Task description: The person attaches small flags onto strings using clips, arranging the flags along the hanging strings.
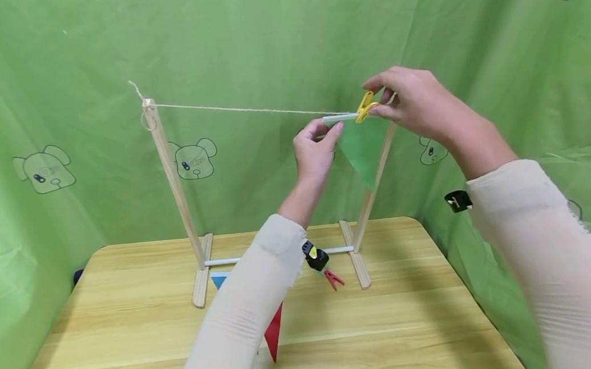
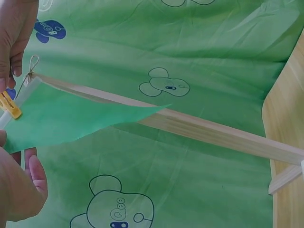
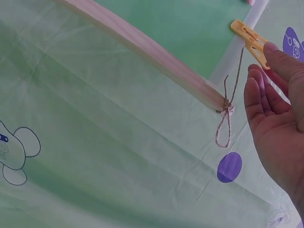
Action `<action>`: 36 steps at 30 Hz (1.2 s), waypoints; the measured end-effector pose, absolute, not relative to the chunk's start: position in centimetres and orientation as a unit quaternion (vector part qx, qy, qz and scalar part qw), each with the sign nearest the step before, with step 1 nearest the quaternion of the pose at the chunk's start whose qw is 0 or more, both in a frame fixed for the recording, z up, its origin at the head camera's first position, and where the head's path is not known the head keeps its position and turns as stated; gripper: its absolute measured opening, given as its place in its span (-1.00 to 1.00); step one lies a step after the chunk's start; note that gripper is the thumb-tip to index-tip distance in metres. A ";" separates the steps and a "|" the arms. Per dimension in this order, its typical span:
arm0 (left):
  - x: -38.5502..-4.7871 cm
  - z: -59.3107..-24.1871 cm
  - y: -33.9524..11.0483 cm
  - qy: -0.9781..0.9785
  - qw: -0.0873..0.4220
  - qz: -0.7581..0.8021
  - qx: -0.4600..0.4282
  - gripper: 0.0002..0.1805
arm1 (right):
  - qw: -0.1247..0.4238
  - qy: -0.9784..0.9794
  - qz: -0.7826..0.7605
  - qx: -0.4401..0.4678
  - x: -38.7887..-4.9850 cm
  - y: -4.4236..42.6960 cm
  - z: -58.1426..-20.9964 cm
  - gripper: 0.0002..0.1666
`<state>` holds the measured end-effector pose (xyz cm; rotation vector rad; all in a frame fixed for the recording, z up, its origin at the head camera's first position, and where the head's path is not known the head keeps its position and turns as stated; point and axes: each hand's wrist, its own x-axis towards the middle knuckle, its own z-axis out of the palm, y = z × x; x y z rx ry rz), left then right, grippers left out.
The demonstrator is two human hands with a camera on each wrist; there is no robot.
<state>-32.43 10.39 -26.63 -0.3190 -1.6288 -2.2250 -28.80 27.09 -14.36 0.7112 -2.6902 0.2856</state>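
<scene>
A green triangular pennant (image 1: 362,148) with a pale top edge hangs at the string (image 1: 239,108), near the right post. My left hand (image 1: 316,149) pinches the left end of that pale edge between thumb and fingers. With thumb and fingertips, my right hand (image 1: 413,102) holds a yellow clothespin (image 1: 366,108), whose nose sits over the pennant's top edge and the string. The right wrist view shows the clothespin (image 3: 249,42) across the white edge, beside the string's knot on the post. From the left wrist, the pennant (image 2: 80,116) points away toward the wooden post.
Two wooden posts, left (image 1: 172,181) and right (image 1: 378,184), stand on feet joined by a white rod (image 1: 338,250). On the wooden table (image 1: 403,325) lie a red clothespin (image 1: 334,279), a red pennant (image 1: 273,333) and a blue pennant (image 1: 219,278), partly behind my left arm.
</scene>
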 end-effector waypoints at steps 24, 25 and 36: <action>-32.2 -28.0 9.0 -0.572 0.149 -0.797 -0.127 -0.71 | 0.276 -0.913 0.186 0.235 -26.7 29.1 -18.8 -0.41; -32.1 -28.2 8.9 -0.572 0.150 -0.796 -0.128 -0.71 | 0.283 -0.910 0.189 0.238 -26.6 29.2 -19.2 -0.40; -30.4 -29.9 6.8 -0.575 0.141 -0.786 -0.177 -0.58 | 0.295 -0.886 0.268 0.238 -25.0 29.1 -22.7 -0.24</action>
